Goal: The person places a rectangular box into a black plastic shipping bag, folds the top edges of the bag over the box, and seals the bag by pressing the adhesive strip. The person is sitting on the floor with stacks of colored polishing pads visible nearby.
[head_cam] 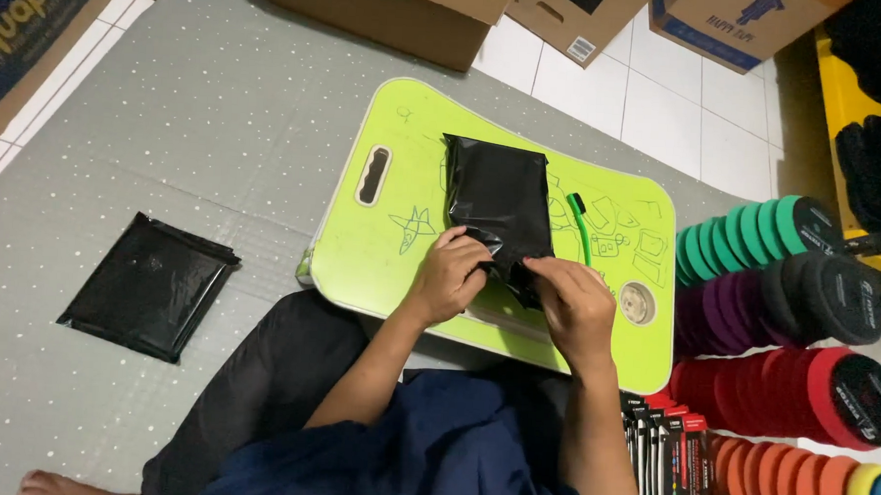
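Your left hand (446, 277) and right hand (577, 305) both pinched bag (497, 205) at its 6 o'clock edge. Slick film could slip; pen (580, 227) at 3 o'clock could roll off surface (381, 245).

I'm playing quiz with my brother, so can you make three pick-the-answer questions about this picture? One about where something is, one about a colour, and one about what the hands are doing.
1. Where does the green pen lie?
A. on the lap table, right of the black bag
B. on the grey mat
C. in a cardboard box

2. What colour is the lap table?
A. blue
B. lime green
C. red

3. What are the two hands doing?
A. resting on the floor
B. holding the pen
C. both gripping the near end of the black bag

Answers: 1 A, the pen lies on the table just beside the bag. 2 B, its top is bright lime green. 3 C, the left hand and right hand both pinch the bag's near edge.
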